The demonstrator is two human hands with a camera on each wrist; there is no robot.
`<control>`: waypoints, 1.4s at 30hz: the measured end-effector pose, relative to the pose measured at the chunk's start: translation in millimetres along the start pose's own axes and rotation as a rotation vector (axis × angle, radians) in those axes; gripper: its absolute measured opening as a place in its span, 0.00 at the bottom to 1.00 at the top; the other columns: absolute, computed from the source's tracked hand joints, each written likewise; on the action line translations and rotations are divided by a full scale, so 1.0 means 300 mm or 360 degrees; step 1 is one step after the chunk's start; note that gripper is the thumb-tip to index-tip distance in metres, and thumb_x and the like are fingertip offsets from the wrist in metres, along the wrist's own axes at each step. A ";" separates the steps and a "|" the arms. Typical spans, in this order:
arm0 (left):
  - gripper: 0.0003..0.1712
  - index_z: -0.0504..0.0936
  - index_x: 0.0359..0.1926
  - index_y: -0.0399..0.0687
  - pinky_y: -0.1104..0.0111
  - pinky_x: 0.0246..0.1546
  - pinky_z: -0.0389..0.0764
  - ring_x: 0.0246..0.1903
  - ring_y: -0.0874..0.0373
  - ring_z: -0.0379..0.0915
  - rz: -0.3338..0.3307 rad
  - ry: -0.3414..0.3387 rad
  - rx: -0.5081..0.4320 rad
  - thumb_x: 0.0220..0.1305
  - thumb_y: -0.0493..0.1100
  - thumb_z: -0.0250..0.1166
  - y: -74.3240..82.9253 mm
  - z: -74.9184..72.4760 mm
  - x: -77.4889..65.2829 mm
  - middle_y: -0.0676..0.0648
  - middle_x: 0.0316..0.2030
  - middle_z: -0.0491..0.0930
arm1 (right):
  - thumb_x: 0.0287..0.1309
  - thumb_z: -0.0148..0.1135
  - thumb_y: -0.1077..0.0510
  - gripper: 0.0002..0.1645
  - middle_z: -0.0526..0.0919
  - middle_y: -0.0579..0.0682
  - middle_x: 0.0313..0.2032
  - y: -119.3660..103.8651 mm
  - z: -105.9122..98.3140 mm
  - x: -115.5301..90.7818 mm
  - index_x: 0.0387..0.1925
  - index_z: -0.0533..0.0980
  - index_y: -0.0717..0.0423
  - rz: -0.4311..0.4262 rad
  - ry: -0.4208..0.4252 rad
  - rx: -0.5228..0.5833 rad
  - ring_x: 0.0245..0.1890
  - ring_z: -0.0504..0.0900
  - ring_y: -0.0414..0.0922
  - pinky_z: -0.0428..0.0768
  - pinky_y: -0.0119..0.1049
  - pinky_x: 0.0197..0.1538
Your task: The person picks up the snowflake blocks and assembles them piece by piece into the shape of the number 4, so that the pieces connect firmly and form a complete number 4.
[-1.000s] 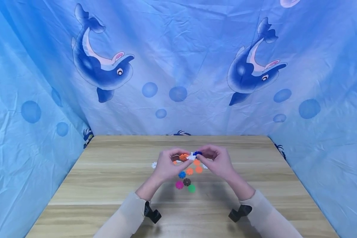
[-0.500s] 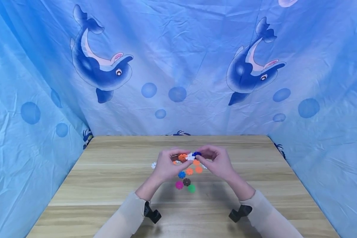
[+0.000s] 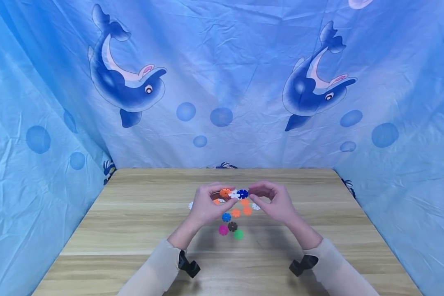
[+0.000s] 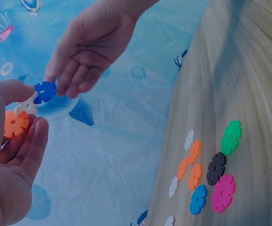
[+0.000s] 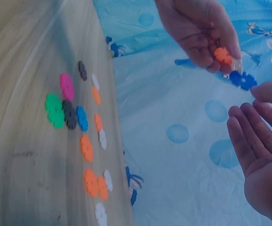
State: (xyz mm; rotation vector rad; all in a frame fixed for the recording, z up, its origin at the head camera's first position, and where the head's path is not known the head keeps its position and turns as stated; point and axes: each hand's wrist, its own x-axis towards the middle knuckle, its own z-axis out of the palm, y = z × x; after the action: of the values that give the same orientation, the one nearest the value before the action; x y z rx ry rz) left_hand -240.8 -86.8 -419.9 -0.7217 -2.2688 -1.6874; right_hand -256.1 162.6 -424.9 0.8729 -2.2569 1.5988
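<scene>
Snowflake building discs, orange (image 3: 225,193), white (image 3: 234,195) and dark blue (image 3: 243,194), form a joined row above the table. My left hand (image 3: 205,205) holds this row, its thumb at the white disc and its fingers behind, as the left wrist view shows. The dark blue disc sticks out at the free end. My right hand (image 3: 277,204) is just right of it, thumb and fingers spread apart, holding nothing. In the right wrist view, the right thumb tip (image 5: 254,89) is right at the blue disc's edge.
Loose discs lie on the wooden table (image 3: 140,230) below the hands: green (image 3: 238,234), pink (image 3: 223,230), dark brown (image 3: 232,226), light blue (image 3: 226,217), several orange (image 3: 247,211) and several white (image 3: 256,206). A blue dolphin-print curtain (image 3: 222,82) encloses the table's back and sides.
My right hand has let go of the dark blue disc and drawn slightly right. The disc row has shifted a little left and turned its blue face into view.
</scene>
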 end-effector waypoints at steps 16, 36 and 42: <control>0.18 0.93 0.52 0.52 0.68 0.42 0.92 0.43 0.59 0.90 0.0010 0.0025 0.0033 0.60 0.41 0.81 -0.003 -0.006 -0.004 0.49 0.50 0.92 | 0.63 0.72 0.67 0.11 0.93 0.56 0.43 0.132 -0.028 -0.021 0.46 0.87 0.54 0.0286 0.0035 -0.0431 0.41 0.91 0.46 0.92 0.42 0.49; 0.17 0.92 0.51 0.46 0.69 0.39 0.92 0.41 0.59 0.91 -0.0019 0.0015 0.0008 0.62 0.43 0.80 0.004 -0.010 0.002 0.48 0.49 0.92 | 0.61 0.74 0.64 0.16 0.90 0.56 0.50 0.237 -0.001 -0.040 0.51 0.87 0.57 0.0452 -0.0130 -0.0742 0.50 0.88 0.55 0.90 0.52 0.56; 0.16 0.92 0.51 0.48 0.70 0.42 0.92 0.41 0.57 0.90 -0.0016 0.0019 -0.0004 0.62 0.43 0.80 0.005 -0.010 -0.001 0.46 0.48 0.91 | 0.60 0.75 0.62 0.18 0.89 0.55 0.53 0.259 0.021 -0.044 0.53 0.86 0.56 0.0480 -0.0230 -0.0863 0.54 0.87 0.55 0.87 0.54 0.60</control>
State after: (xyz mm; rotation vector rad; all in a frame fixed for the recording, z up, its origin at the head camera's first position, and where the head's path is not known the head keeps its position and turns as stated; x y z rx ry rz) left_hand -240.2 -89.4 -417.9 -0.7000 -2.2671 -1.6945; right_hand -290.7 178.5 -494.1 0.5339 -2.8257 0.9408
